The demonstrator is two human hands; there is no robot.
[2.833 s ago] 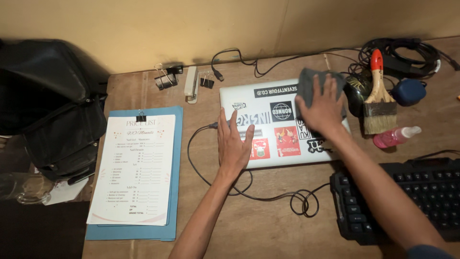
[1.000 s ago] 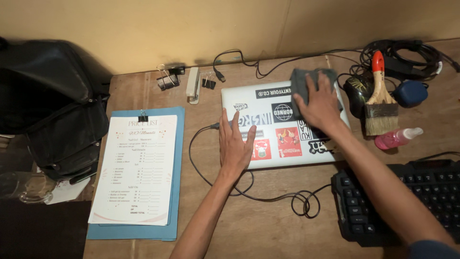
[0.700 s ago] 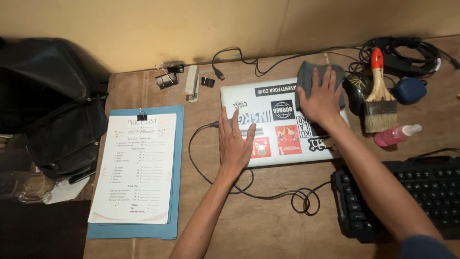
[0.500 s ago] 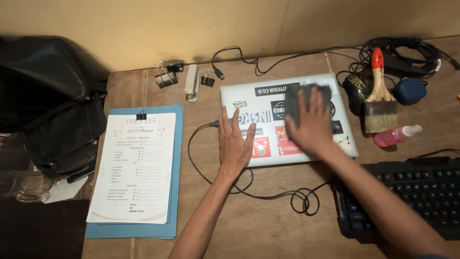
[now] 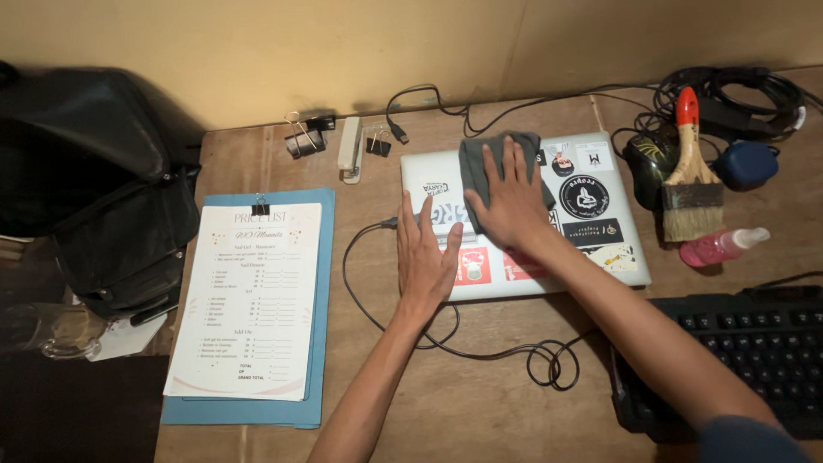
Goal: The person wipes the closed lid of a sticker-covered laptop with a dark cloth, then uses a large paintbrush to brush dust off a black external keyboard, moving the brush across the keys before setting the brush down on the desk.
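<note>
A closed silver laptop point(image 5: 613, 219) covered in stickers lies on the wooden desk point(image 5: 480, 403). My left hand point(image 5: 426, 253) rests flat on its left edge, fingers apart, holding nothing. My right hand point(image 5: 512, 199) presses a dark grey cloth point(image 5: 474, 163) flat against the lid, near its upper left part. A black cable point(image 5: 377, 309) runs from the laptop's left side and loops in front of it.
A blue clipboard with a printed sheet point(image 5: 253, 300) lies at left, beside a black bag point(image 5: 94, 197). Binder clips point(image 5: 302, 137) and a white stapler point(image 5: 349, 147) sit at the back. A paintbrush point(image 5: 688, 167), pink spray bottle point(image 5: 720, 247), coiled cables point(image 5: 737, 90) and black keyboard point(image 5: 737, 360) crowd the right.
My right hand has slid the cloth leftward across the lid, from its upper right area to its upper left. The left hand has stayed in place.
</note>
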